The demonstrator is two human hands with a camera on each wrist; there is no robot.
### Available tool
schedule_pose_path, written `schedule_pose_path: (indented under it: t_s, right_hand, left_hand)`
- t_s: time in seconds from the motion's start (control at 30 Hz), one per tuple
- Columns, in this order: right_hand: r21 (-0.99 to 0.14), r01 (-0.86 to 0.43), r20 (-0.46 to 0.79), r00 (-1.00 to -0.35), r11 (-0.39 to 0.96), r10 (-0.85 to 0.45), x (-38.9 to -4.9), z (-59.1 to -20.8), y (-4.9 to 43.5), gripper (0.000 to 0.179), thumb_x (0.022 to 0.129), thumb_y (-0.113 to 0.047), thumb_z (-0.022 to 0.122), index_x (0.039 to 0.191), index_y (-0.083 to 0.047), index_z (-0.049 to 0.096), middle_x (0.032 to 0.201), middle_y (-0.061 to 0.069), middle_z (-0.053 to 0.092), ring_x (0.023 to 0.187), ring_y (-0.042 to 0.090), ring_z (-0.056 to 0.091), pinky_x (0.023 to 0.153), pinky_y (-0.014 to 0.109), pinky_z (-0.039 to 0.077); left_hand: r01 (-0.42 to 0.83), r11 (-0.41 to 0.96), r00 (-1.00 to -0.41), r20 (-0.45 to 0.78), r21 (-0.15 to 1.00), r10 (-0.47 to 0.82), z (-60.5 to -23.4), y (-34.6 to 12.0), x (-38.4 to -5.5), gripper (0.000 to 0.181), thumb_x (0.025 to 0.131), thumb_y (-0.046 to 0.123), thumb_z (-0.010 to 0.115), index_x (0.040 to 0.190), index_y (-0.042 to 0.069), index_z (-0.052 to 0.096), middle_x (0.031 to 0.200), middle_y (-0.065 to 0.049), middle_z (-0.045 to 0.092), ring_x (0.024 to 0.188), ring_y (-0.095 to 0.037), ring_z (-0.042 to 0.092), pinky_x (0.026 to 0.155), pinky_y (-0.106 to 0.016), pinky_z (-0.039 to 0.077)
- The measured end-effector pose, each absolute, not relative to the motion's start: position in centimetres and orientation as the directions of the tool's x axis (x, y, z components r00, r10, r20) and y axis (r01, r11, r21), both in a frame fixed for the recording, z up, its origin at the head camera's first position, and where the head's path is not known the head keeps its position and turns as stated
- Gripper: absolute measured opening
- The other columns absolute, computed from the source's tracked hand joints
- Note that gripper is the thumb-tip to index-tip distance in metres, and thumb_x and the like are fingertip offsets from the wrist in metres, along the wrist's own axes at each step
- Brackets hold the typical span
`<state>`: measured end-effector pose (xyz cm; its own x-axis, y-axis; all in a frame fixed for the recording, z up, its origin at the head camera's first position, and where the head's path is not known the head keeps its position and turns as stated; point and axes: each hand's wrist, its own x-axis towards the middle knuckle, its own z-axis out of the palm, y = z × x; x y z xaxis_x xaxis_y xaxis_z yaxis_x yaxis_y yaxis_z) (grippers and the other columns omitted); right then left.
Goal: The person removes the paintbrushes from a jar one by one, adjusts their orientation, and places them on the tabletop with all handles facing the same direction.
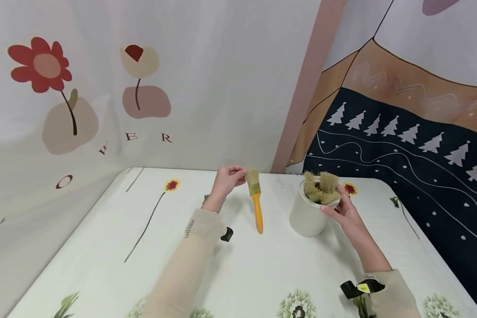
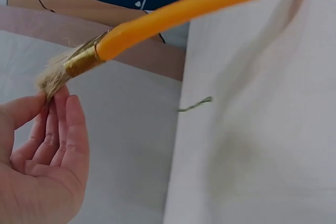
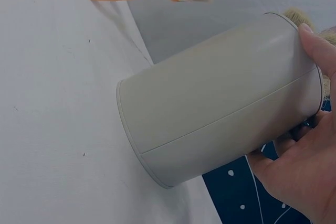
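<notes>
In the head view my left hand (image 1: 227, 182) pinches a paintbrush (image 1: 257, 207) by its pale bristles. The orange handle slants downward, and its end appears to meet its shadow on the tabletop in the left wrist view. My right hand (image 1: 346, 215) grips a whitish cylindrical can (image 1: 308, 216) near its rim, thumb on the near side. Several more brushes stand in the can with their bristles (image 1: 319, 187) up; their handles are hidden inside. Whether the can's base fully rests on the table I cannot tell.
A white table cover (image 1: 238, 278) printed with flowers lies under both hands. Behind the table hangs a pale curtain (image 1: 222, 88) with flower prints. To the right is a dark blue cloth (image 1: 401, 176) with white trees.
</notes>
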<state>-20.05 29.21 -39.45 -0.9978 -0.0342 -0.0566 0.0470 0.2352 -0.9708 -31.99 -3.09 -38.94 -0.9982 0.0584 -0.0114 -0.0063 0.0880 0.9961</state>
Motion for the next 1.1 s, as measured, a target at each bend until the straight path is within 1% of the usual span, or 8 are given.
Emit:
schedule_pose_path:
  t_s: [0.1,0.33,0.47,0.63,0.7,0.8,1.1]
  right_hand:
    - [-0.971,0.051,-0.061,-0.998,0.232,-0.035,-20.1,-39.6,29.2,0.09,0.101,-0.024,0.06,0.161,-0.026,-0.007,0.168,0.01,-0.009,0.155,0.037,-0.003,0.124,0.06,0.01]
    - [-0.973,0.069,-0.078,-0.996,0.221,-0.035,-19.8,-39.8,29.3,0.09,0.101,-0.023,0.059,0.16,-0.027,-0.008,0.169,0.008,-0.009,0.156,0.036,-0.004,0.124,0.06,0.01]
    - [-0.974,0.061,-0.07,-0.997,0.219,-0.034,-19.7,-39.8,29.3,0.09,0.101,-0.022,0.059,0.161,-0.026,-0.008,0.169,0.008,-0.01,0.156,0.035,-0.005,0.124,0.059,0.009]
    - [-0.971,0.061,-0.07,-0.997,0.232,-0.03,-19.6,-39.7,29.3,0.09,0.101,-0.021,0.059,0.161,-0.024,-0.009,0.168,0.008,-0.012,0.155,0.035,-0.008,0.124,0.059,0.008]
    - [-0.97,0.063,-0.072,-0.997,0.234,-0.028,-19.7,-39.7,29.3,0.09,0.101,-0.021,0.059,0.16,-0.024,-0.009,0.168,0.008,-0.012,0.155,0.035,-0.008,0.124,0.06,0.008]
    - [-0.971,0.06,-0.069,-0.997,0.232,-0.032,-19.7,-39.7,29.3,0.09,0.101,-0.021,0.059,0.16,-0.024,-0.009,0.168,0.008,-0.012,0.155,0.036,-0.009,0.124,0.06,0.007]
    - [-0.969,0.054,-0.064,-0.997,0.24,-0.033,-20.1,-39.5,29.4,0.09,0.102,-0.021,0.058,0.16,-0.023,-0.011,0.168,0.008,-0.014,0.155,0.036,-0.01,0.123,0.061,0.007]
  left_hand:
    - [-0.055,0.097,-0.994,-0.064,0.994,0.086,-39.8,-2.9,-32.2,0.021,0.098,0.012,0.064,0.112,-0.003,0.069,0.107,-0.016,0.071,0.091,-0.021,0.071,0.089,-0.033,0.061]
    - [-0.168,0.113,-0.974,-0.182,0.979,0.136,-42.0,-2.1,-32.9,0.023,0.098,0.014,0.064,0.114,-0.001,0.069,0.108,-0.014,0.071,0.081,-0.01,0.068,0.085,-0.026,0.061]
    - [-0.202,0.18,-0.954,-0.235,0.963,0.186,-42.9,-1.5,-33.1,0.025,0.099,0.015,0.063,0.117,-0.001,0.069,0.109,-0.014,0.071,0.081,-0.01,0.066,0.085,-0.027,0.061]
    - [-0.237,0.238,-0.929,-0.292,0.942,0.228,-43.8,-1.0,-33.3,0.025,0.099,0.013,0.062,0.117,-0.003,0.068,0.099,-0.011,0.071,0.077,-0.009,0.063,0.078,-0.023,0.06]
    - [-0.251,0.247,-0.923,-0.308,0.936,0.229,-44.0,-0.8,-33.3,0.024,0.099,0.012,0.062,0.116,-0.003,0.068,0.096,-0.009,0.07,0.075,-0.008,0.062,0.074,-0.02,0.06]
    - [-0.259,0.271,-0.918,-0.323,0.927,0.231,-44.3,-0.6,-33.2,0.022,0.099,0.011,0.06,0.115,-0.003,0.069,0.097,-0.01,0.07,0.076,-0.008,0.062,0.075,-0.02,0.06]
    - [-0.208,0.318,-0.929,-0.289,0.925,0.23,-44.7,-0.3,-33.5,0.021,0.099,0.008,0.06,0.112,-0.004,0.07,0.112,-0.018,0.071,0.081,-0.011,0.064,0.08,-0.023,0.061]
